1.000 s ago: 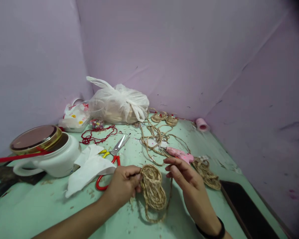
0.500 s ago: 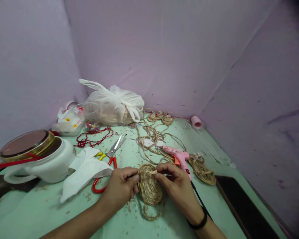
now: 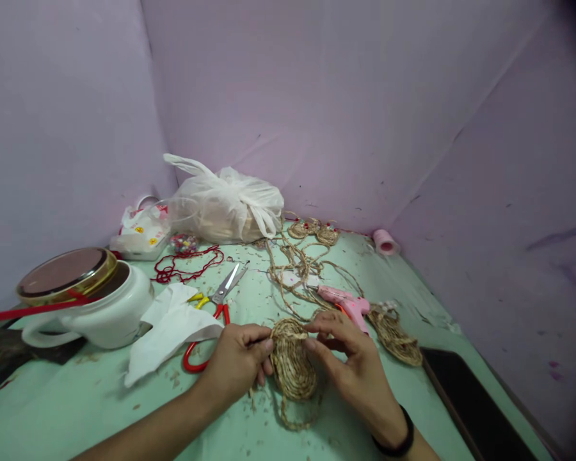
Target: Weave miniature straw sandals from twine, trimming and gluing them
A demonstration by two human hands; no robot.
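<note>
An oval coiled straw-rope sole (image 3: 295, 371), shaped like a small slipper's, is held upright and tilted just above the table. My left hand (image 3: 242, 358) is closed on its left edge, thumb in front. At its upper right, my right hand (image 3: 348, 365) pinches the end of a pale short strip (image 3: 296, 336) lying across the coils. From the lower end of the sole hangs a loop of braided rope (image 3: 295, 426). Red-handled scissors (image 3: 225, 285) lie beyond my left hand, and a pink glue gun (image 3: 345, 301) lies just past my right hand.
At left stand a white lidded pot (image 3: 125, 314) and white tissue (image 3: 166, 333). Behind are red yarn (image 3: 187, 266), a knotted plastic bag (image 3: 230, 205) and tangled rope (image 3: 292, 256). On the right lie another woven rope piece (image 3: 396, 336), a black phone (image 3: 470, 397) and a pink roll (image 3: 385, 242).
The view has shifted slightly, moving everything a little to the right. The strip's end lies flatter across the coils, and my right hand has lowered slightly; both hands stay on the sole.
</note>
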